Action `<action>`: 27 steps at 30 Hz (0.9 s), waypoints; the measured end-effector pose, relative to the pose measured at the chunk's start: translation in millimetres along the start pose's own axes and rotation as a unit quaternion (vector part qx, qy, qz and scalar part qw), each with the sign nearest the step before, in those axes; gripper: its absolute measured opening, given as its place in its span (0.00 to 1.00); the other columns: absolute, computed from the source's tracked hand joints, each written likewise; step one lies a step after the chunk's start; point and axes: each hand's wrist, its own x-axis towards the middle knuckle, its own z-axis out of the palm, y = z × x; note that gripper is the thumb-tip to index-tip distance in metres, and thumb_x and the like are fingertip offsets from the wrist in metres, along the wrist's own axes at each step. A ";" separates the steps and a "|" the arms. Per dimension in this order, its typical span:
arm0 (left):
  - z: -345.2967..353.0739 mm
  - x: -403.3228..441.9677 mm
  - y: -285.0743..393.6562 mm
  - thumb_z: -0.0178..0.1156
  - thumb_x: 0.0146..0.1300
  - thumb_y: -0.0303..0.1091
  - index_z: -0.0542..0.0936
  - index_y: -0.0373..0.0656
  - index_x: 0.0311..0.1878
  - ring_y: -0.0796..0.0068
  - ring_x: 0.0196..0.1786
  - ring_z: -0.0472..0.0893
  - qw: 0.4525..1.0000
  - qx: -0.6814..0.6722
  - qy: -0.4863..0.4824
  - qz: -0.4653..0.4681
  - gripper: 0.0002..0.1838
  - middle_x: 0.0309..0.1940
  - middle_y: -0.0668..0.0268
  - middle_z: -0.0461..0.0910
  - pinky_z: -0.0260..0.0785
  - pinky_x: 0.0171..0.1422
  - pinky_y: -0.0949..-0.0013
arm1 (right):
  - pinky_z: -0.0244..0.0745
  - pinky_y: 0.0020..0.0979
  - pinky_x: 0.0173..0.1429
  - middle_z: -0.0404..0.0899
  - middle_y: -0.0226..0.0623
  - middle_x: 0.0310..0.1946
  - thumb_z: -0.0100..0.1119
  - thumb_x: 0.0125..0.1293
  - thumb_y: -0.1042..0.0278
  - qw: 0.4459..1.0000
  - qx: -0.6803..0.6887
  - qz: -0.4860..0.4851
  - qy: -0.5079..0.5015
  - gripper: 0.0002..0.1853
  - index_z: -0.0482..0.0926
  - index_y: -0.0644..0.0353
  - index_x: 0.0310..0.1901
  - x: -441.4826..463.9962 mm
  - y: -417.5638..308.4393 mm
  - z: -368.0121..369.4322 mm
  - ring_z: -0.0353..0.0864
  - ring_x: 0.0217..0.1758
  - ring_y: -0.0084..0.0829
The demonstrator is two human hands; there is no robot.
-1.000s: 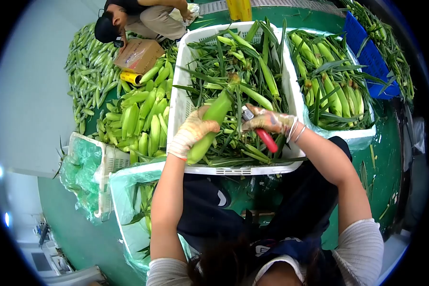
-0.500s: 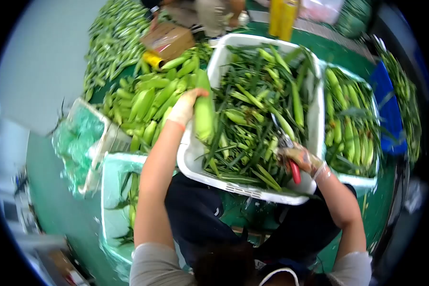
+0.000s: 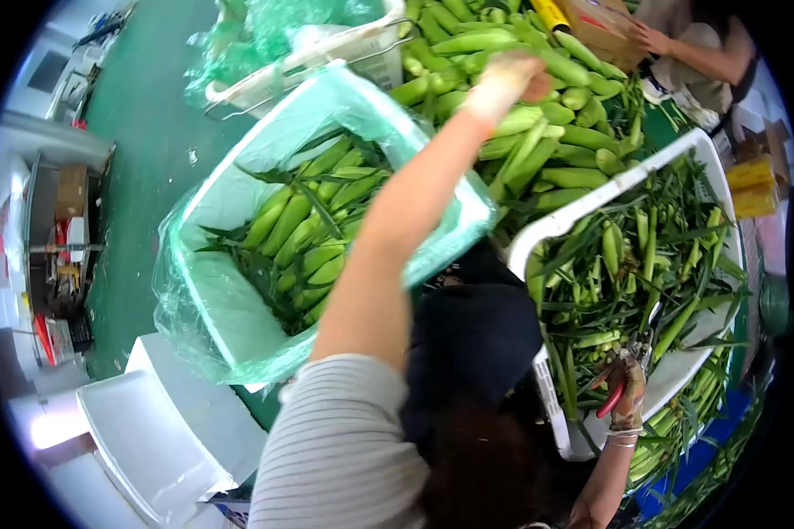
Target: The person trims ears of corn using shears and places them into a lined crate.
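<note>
- Currently, in the head view, the person's left hand (image 3: 507, 84) is stretched over a heap of green corn ears (image 3: 573, 137) at the top centre. Blur smears its fingers, so I cannot tell whether that grip is open or closed around an ear.
- At lower right in this view, the right hand's (image 3: 628, 401) grip is closed around red-handled shears (image 3: 610, 403), their metal end pointing up the frame over a white crate (image 3: 551, 379) of leaves and trimmings (image 3: 648, 234).
- For sound handling, a full wrap around the thick middle of one ear seems best, its neighbours left undisturbed. The shears are probably safest held over the crate, points away from the left arm.
- Hard to make out: the shears' tips among the leaves, and whether the blades are parted.
- Hidden or cut off: the left arm covers part of a green-lined tub (image 3: 225, 304) holding more corn; the top edge crops the heap; a co-worker at upper right, one hand near a cardboard box (image 3: 604, 31), shows only partly.
</note>
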 end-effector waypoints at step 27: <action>-226.1 -411.1 72.6 0.69 0.35 0.35 0.79 0.38 0.48 0.57 0.55 0.73 0.812 0.529 0.207 -0.137 0.30 0.50 0.51 0.74 0.66 0.61 0.64 | 0.73 0.35 0.48 0.75 0.42 0.41 0.66 0.47 0.70 0.914 -0.401 -0.019 0.056 0.37 0.63 0.66 0.61 -26.1 -44.3 92.0 0.75 0.40 0.38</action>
